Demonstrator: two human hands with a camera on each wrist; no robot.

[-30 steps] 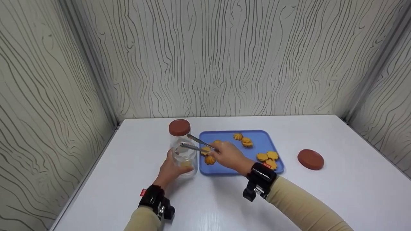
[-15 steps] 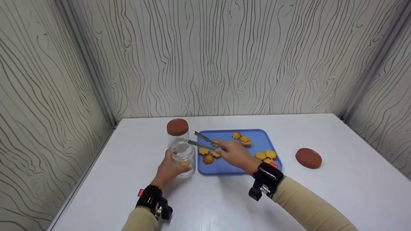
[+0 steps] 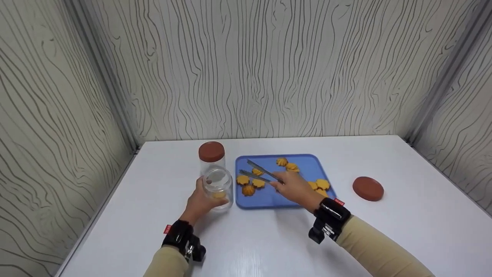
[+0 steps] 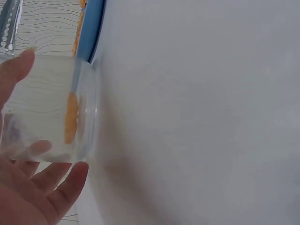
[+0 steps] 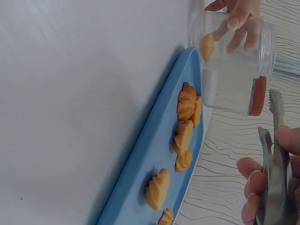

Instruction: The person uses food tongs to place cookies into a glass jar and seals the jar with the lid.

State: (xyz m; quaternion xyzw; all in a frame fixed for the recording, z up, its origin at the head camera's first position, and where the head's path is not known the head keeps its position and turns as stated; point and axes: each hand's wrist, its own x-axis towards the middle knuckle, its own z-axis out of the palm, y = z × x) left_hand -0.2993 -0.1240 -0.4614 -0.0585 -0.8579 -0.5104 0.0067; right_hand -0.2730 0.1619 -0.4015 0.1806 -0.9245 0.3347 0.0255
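My left hand [image 3: 201, 202] grips an open clear jar [image 3: 218, 184] standing left of the blue tray; thumb and fingers wrap its sides. A cookie [image 4: 71, 117] lies at the jar's bottom. In my right hand [image 3: 295, 187] is a pair of metal tongs [image 5: 276, 168], held over the tray's left part. The tong tips are apart with nothing between them. Below them on the blue tray [image 3: 275, 202] sit several yellow cookies [image 3: 248, 190], grouped at left, at the back and at right. The right group is partly hidden by my right hand.
Behind the held jar stands a second clear jar with a red-brown lid [image 3: 211, 151]. A loose red-brown lid [image 3: 368, 188] lies on the white table [image 3: 253, 246] right of the tray. Wood-patterned panels [image 3: 246, 69] enclose the back and sides.
The tongs in my right hand have moved right, from over the jar's mouth to over the tray's left cookies. My left hand keeps its hold on the jar.
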